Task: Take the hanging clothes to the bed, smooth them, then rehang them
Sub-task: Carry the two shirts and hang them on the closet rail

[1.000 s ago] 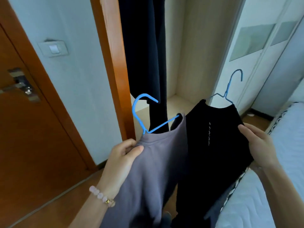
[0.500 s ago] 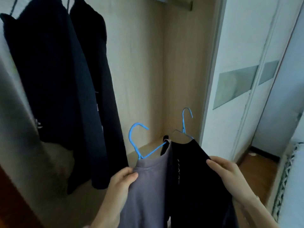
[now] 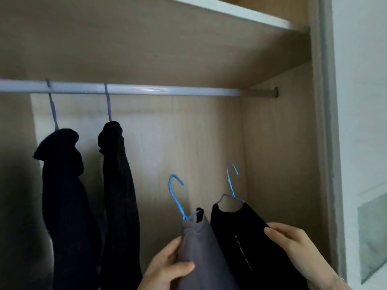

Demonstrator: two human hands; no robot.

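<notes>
"Clothes: location and hold?"

"Two, both off the rail. My left hand (image 3: 167, 266) pinches the grey top (image 3: 201, 248) at its shoulder, thumb in front, fingers behind. My right hand (image 3: 293, 245) grips the black top (image 3: 240, 227) at its shoulder, fingers laid over the cloth; I cannot see the thumb. Both tops sit at 6 o'clock in view, the black one at 3 o'clock of the grey."

"Step in hand?"

"Rehanging, by my judgement. Each top rides a hanger with its hook up and free, inside the wardrobe. Whether the cloth is smooth I cannot confirm."

"Next move?"

"Lift both hooks toward 12 o'clock, above the wardrobe rail (image 3: 146, 89), then lower them onto its bare stretch, from 12 to 1 o'clock. I hold cloth, not wire, so the hangers may tip. Each hook should be squared to the rail first."

"Count."

"Garments, four: grey top, black top, left dark garment (image 3: 62, 195) and right dark garment (image 3: 119, 185), those two hung at 9 to 10 o'clock. Hangers, four: left blue hanger (image 3: 175, 197), right blue hanger (image 3: 231, 185), and two pale purple hangers (image 3: 108, 105) hooked on the rail. Rails, one. Shelf (image 3: 230, 9) above, one. Hands, two, both occupied."
</notes>
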